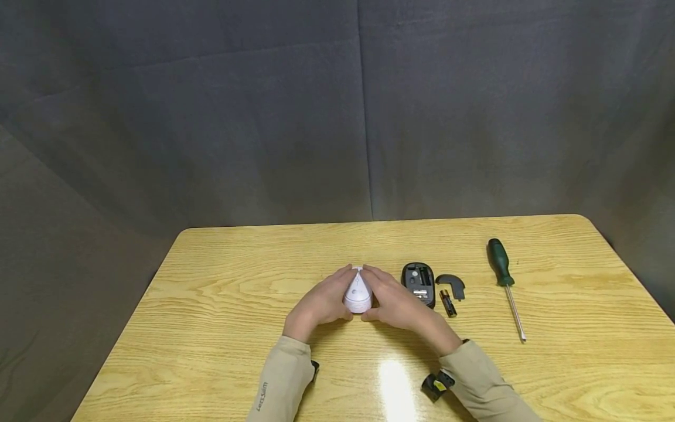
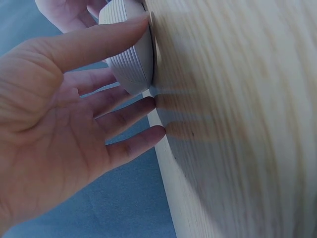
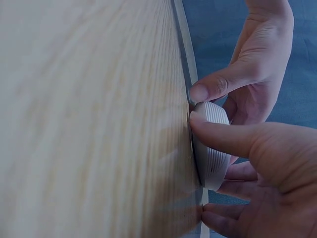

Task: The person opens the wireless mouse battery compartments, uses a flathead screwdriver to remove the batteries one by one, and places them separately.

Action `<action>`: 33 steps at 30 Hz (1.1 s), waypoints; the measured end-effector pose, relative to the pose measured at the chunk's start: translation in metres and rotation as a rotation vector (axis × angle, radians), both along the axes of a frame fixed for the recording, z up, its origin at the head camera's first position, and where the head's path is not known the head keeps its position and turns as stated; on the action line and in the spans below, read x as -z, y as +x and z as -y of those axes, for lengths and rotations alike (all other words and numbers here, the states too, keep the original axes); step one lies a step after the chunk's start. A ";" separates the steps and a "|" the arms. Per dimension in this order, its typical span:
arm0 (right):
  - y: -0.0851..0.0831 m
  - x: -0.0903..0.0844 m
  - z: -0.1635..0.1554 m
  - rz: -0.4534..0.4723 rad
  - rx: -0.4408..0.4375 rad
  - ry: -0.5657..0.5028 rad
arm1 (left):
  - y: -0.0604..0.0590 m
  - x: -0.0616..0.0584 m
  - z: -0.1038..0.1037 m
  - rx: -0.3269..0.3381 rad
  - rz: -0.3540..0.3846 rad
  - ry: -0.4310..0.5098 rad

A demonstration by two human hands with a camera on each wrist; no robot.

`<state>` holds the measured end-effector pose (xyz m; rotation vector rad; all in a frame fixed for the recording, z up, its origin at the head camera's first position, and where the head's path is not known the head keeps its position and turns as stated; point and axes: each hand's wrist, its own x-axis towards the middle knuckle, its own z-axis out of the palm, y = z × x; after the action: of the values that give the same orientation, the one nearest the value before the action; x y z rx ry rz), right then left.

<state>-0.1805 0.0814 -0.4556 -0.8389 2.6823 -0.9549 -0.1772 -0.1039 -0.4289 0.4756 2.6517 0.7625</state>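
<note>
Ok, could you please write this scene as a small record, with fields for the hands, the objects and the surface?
Left hand: holds the left side of the white ridged device, probably a computer mouse
Right hand: holds its right side
Black computer mouse: underside up, beside the right hand
Curved black cover: right of the black mouse
Battery: below the cover in the head view
Green-handled flathead screwdriver: far right, handle away from the person
Surface: wood-grain table
</note>
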 end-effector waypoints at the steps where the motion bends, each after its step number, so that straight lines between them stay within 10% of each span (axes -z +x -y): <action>1: 0.000 0.000 0.000 -0.003 0.000 0.005 | 0.000 0.000 0.000 0.000 -0.001 -0.005; 20: -0.002 -0.002 -0.006 -0.056 -0.043 -0.015 | -0.002 0.001 0.004 0.014 -0.001 0.052; 33: -0.006 -0.011 -0.007 -0.060 0.034 -0.192 | -0.004 0.000 0.003 -0.019 -0.301 0.143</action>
<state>-0.1867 0.0881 -0.4449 -0.8726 2.6946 -1.2302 -0.1816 -0.1065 -0.4287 0.6489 2.8917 0.9581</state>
